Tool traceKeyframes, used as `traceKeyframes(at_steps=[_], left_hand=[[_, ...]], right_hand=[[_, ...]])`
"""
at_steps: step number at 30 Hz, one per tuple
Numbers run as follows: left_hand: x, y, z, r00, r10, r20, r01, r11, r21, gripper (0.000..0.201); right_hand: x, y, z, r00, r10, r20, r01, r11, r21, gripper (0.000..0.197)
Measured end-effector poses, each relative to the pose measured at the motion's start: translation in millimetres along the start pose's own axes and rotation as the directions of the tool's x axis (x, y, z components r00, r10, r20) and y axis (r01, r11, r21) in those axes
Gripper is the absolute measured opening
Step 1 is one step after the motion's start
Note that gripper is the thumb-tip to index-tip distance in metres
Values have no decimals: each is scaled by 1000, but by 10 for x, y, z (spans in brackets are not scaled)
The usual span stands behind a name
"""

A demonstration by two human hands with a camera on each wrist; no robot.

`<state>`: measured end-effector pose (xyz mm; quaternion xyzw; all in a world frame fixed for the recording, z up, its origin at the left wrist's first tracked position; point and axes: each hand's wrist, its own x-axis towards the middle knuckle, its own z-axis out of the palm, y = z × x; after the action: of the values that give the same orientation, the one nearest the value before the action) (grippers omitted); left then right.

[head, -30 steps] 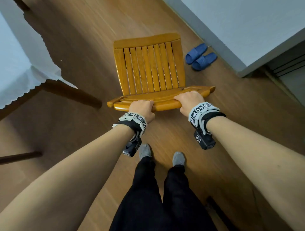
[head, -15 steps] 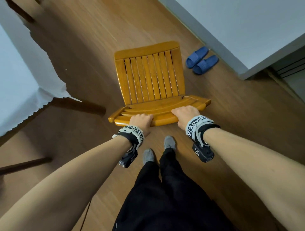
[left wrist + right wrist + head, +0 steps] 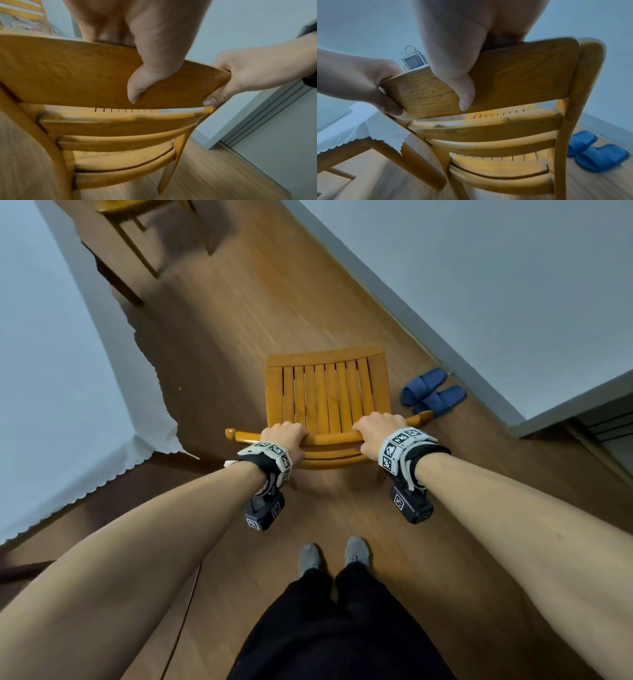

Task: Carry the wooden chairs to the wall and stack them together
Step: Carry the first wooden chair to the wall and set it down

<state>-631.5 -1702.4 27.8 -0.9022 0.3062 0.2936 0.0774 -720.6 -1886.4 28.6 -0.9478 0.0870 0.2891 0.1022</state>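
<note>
A honey-coloured wooden chair [image 3: 325, 395] with a slatted seat stands in front of me, its backrest toward me. My left hand [image 3: 282, 436] grips the top rail [image 3: 68, 70] of the backrest near its left end, thumb on my side. My right hand [image 3: 375, 431] grips the same top rail [image 3: 513, 75] further right. A second wooden chair [image 3: 137, 220] shows partly at the top left, beside the table. The pale wall [image 3: 479, 285] runs along the right.
A table with a white scalloped cloth [image 3: 68, 388] fills the left side, its wooden legs [image 3: 116, 282] beneath. A pair of blue slippers [image 3: 433, 392] lies by the wall to the chair's right. A wall corner and sliding-door track [image 3: 599, 433] stand at the right. My feet [image 3: 332, 554] are behind the chair.
The chair has moved forward along the floor, with both hands still gripping its top rail. The view has swung so more of the wall and the second chair show.
</note>
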Motion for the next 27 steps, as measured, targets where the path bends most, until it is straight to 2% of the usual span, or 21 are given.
traceKeyframes(at_steps=[5,8,16,18,23,27], left_hand=[[225,-143,-429,999,12,-51,-12,1000,14,42],[383,-250,-637,995,58,-78,-56,998,34,33],[893,-710,-1156,962,260,-89,-245,958,151,14],[1027,-877,-1235,942,325,-78,-309,935,172,12],[1275,-1276,-1354,893,449,16,-440,866,237,20],[1491,-1514,-1392,870,488,70,-487,826,283,22]], right_hand=[[196,29,-428,999,-8,-50,7,1000,-10,2],[342,12,-639,997,0,-80,-2,1000,-23,2],[838,-235,-1040,983,152,-107,-152,988,9,5],[948,-345,-1078,973,204,-112,-201,979,40,2],[1194,-706,-1051,949,307,-72,-300,949,97,12],[1408,-905,-1003,923,384,-25,-377,915,146,3]])
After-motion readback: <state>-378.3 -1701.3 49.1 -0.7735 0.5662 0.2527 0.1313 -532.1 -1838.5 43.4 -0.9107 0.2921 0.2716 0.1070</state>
